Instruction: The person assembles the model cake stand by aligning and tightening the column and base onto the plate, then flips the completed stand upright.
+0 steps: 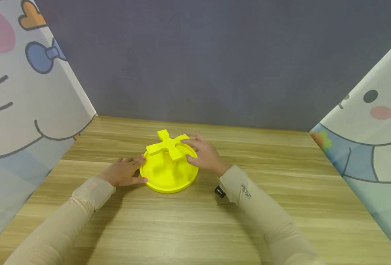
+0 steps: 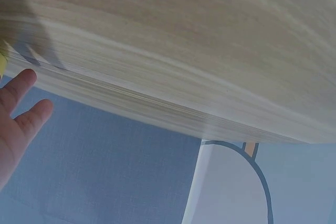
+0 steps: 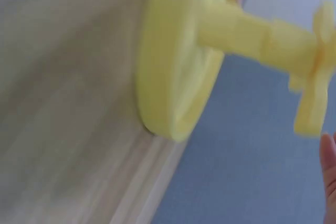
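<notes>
A bright yellow round dish [image 1: 169, 190] with a raised rim stands on the table. From its middle rises a yellow post [image 3: 247, 32], topped by a flat cross-shaped piece [image 1: 168, 144] with several arms. My left hand [image 1: 124, 172] rests at the dish's left rim, fingers and thumb spread along the edge. On the other side, my right hand [image 1: 204, 152] reaches over the right rim, with its fingertips right at one arm of the cross and its thumb held apart. In the left wrist view only part of the left hand [image 2: 18, 114] shows.
The wood-grain table [image 1: 169, 228] extends around the dish. A dark grey panel [image 1: 195, 66] stands along the back, and cartoon-printed panels close in the left [image 1: 33, 110] and right [image 1: 380, 140] sides. A small black device [image 1: 220, 191] shows under the right wrist.
</notes>
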`<state>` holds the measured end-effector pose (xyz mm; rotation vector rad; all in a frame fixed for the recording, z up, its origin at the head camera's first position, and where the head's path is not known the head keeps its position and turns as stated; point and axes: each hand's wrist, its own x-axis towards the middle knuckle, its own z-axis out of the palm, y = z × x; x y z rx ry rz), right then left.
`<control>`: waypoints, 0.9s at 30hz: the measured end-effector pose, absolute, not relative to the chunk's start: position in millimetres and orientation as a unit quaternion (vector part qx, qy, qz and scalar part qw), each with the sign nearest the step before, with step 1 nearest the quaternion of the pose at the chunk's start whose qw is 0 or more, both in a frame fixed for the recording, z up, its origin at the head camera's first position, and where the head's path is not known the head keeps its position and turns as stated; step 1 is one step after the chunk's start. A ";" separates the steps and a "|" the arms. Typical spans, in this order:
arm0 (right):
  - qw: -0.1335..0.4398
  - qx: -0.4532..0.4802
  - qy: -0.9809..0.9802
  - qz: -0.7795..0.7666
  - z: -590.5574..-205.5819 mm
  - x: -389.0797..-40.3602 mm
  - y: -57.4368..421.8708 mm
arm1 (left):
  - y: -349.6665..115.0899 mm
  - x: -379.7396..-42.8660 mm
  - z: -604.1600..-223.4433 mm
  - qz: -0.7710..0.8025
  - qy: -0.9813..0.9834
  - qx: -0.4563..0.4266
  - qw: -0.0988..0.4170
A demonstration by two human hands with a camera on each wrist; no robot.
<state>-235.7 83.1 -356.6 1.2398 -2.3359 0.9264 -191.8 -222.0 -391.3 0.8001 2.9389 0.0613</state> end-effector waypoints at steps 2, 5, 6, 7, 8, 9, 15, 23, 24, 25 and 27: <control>0.142 0.396 -0.830 0.366 -349.2 -244.0 84.9 | -222.1 -191.5 -389.5 0.016 0.964 0.262 0.050; 0.070 0.341 -0.838 0.420 -341.4 -257.2 83.7 | -223.0 -191.1 -386.8 0.011 0.964 0.261 0.052; 0.036 0.326 -0.840 0.432 -339.8 -260.8 82.9 | -223.4 -191.1 -386.3 0.010 0.964 0.260 0.052; 0.004 0.312 -0.841 0.443 -339.3 -264.3 82.0 | -223.9 -191.1 -386.3 0.010 0.964 0.260 0.052; -0.027 0.301 -0.840 0.451 -339.1 -267.1 81.2 | -224.1 -191.0 -386.3 0.012 0.964 0.258 0.055; -0.052 0.294 -0.838 0.457 -339.7 -269.8 80.3 | -224.4 -191.1 -386.4 0.013 0.964 0.259 0.056; -0.109 0.286 -0.824 0.476 -341.7 -274.5 74.2 | -223.7 -191.1 -389.9 0.021 0.964 0.256 0.064; -0.107 0.269 -0.843 0.453 -338.6 -274.3 67.2 | -220.0 -190.3 -386.6 0.026 0.965 0.252 0.068; -0.107 0.267 -0.845 0.450 -338.2 -274.2 66.8 | -220.2 -190.4 -387.0 0.026 0.965 0.250 0.070; -0.108 0.267 -0.846 0.448 -337.9 -274.2 66.4 | -220.3 -190.3 -387.2 0.025 0.965 0.251 0.069; -0.108 0.268 -0.847 0.446 -337.8 -274.2 65.8 | -220.6 -190.3 -388.4 0.024 0.966 0.249 0.070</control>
